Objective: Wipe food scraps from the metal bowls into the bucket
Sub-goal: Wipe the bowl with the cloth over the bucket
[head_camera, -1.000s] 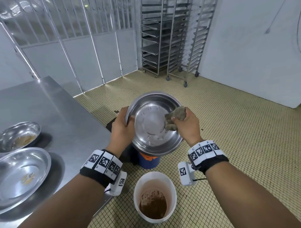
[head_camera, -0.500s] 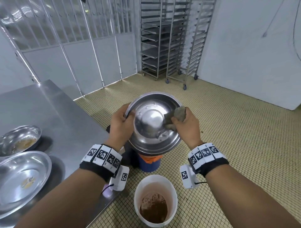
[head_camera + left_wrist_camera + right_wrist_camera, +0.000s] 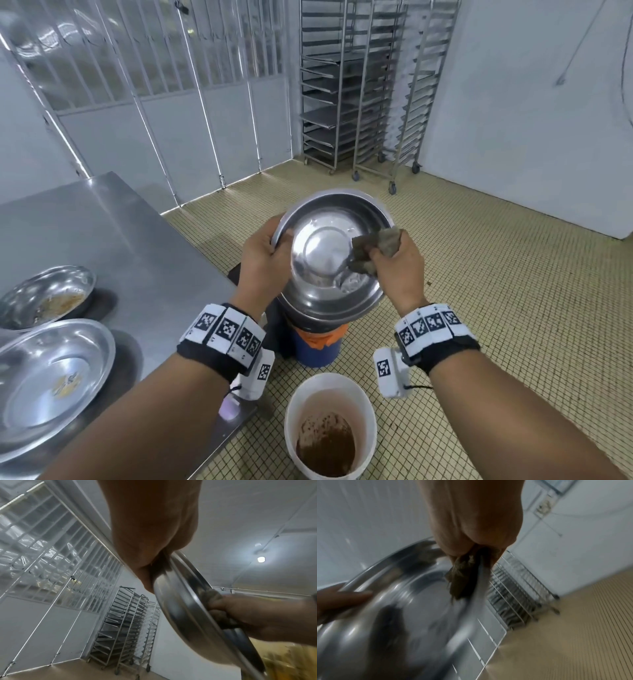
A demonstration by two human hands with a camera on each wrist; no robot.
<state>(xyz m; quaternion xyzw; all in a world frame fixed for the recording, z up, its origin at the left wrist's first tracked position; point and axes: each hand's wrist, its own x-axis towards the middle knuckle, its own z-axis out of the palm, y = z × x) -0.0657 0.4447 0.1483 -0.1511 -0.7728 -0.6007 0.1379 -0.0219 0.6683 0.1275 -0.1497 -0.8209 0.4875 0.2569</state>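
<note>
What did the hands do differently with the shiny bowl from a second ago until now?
The right hand slid the rag a little lower along the right inside wall of the held bowl. Nothing was picked up or let go. The left hand still grips the bowl's left rim, and the white bucket stays below.

Place: commercial kitchen (back-of-house wash area)
Racks: wheeled steel tray racks (image 3: 373, 92) at the far wall
Work surface: stainless table (image 3: 113, 240), metal bowls (image 3: 51, 373) at its left edge
Floor: small yellow tiles (image 3: 496, 274)
Walls: plain white panels (image 3: 531, 113)
</note>
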